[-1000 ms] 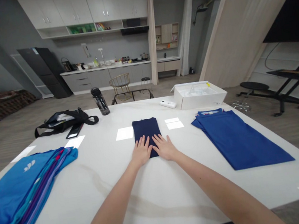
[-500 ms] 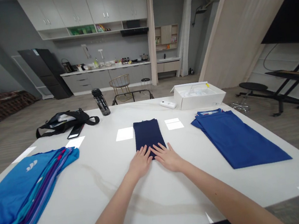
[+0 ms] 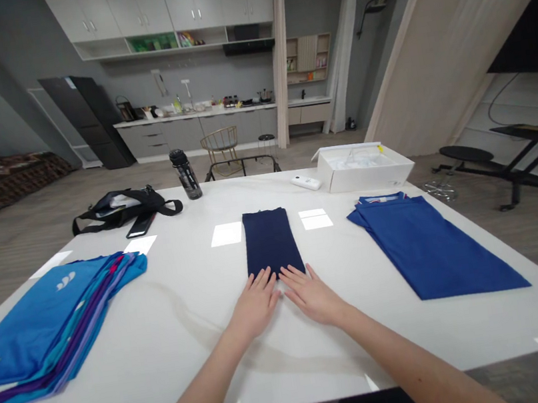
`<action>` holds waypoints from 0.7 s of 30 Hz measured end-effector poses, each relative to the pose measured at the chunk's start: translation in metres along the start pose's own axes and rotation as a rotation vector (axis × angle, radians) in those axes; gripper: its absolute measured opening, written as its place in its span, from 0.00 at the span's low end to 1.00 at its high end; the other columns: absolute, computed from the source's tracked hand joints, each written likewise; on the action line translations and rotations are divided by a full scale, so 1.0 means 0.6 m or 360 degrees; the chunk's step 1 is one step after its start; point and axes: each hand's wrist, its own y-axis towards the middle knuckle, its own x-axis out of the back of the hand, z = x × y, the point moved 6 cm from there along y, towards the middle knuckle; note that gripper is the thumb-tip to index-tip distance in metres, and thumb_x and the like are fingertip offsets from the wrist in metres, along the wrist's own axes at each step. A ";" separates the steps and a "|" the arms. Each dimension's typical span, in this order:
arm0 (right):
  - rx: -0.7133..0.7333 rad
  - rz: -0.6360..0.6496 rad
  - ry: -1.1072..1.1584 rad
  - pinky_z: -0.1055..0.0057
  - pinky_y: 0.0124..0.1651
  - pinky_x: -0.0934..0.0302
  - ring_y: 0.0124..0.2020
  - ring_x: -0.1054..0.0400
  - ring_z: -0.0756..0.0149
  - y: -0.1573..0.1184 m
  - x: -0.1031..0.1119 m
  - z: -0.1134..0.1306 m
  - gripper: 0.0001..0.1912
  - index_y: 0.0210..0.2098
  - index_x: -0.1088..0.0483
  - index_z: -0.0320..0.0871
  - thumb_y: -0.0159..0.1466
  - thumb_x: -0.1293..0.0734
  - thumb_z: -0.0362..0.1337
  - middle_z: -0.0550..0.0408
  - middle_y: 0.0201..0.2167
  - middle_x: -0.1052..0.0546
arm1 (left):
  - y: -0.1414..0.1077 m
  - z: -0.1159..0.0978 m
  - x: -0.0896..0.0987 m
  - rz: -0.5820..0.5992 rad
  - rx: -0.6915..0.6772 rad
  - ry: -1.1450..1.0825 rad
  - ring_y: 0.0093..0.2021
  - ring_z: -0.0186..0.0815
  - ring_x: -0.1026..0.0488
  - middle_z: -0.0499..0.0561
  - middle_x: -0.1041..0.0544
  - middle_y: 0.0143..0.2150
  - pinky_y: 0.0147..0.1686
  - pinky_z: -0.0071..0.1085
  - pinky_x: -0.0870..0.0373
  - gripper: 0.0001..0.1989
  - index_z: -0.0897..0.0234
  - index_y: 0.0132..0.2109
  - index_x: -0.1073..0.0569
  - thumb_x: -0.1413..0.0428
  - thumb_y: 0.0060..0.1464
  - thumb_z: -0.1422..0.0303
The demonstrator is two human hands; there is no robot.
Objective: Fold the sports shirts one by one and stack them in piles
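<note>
A dark navy folded garment [image 3: 270, 242] lies flat in the middle of the white table [image 3: 202, 360], its folded shape a narrow rectangle. My left hand [image 3: 254, 305] rests palm down, fingertips on the near left edge of the cloth. Beside it, my right hand [image 3: 312, 295] touches the near right edge in the same way. Both hands have outstretched fingers and grasp nothing. To the right lies a blue shirt [image 3: 442, 246], folded, with its collar at the far end. A stack of blue, teal and purple shirts [image 3: 38, 317] sits at the left.
Along the far side stand a black bottle [image 3: 186, 175], a black bag [image 3: 123, 208], a phone [image 3: 141, 225], a white remote-like device [image 3: 305, 183] and an open white box [image 3: 364, 168]. A chair [image 3: 220, 143] and kitchen counter [image 3: 163, 136] are beyond the table.
Both hands have slid back toward me, from lying over the navy garment's near part to its near edge. The whole view has shifted slightly.
</note>
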 end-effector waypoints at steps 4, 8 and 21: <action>-0.0058 -0.0053 0.0001 0.48 0.73 0.61 0.72 0.50 0.60 -0.004 0.004 -0.011 0.27 0.70 0.42 0.49 0.76 0.52 0.45 0.53 0.70 0.39 | -0.012 0.012 -0.002 0.0047 0.0027 -0.0054 0.71 0.40 0.42 0.57 0.39 0.71 0.69 0.46 0.44 0.25 0.63 0.70 0.37 0.62 0.72 0.62; -0.0129 -0.0087 -0.0011 0.53 0.71 0.54 0.70 0.45 0.60 -0.021 0.021 -0.046 0.27 0.68 0.37 0.49 0.75 0.51 0.46 0.54 0.68 0.36 | -0.036 0.039 0.010 0.0067 0.0087 -0.0064 0.70 0.40 0.39 0.55 0.36 0.70 0.69 0.47 0.44 0.24 0.59 0.68 0.35 0.61 0.72 0.62; -0.0122 -0.0146 -0.0085 0.46 0.70 0.55 0.69 0.44 0.55 -0.034 0.024 -0.071 0.21 0.60 0.28 0.53 0.74 0.46 0.44 0.53 0.68 0.36 | -0.082 0.097 0.027 -0.0111 0.0112 -0.0018 0.63 0.41 0.30 0.51 0.26 0.63 0.65 0.49 0.39 0.19 0.55 0.60 0.26 0.56 0.70 0.65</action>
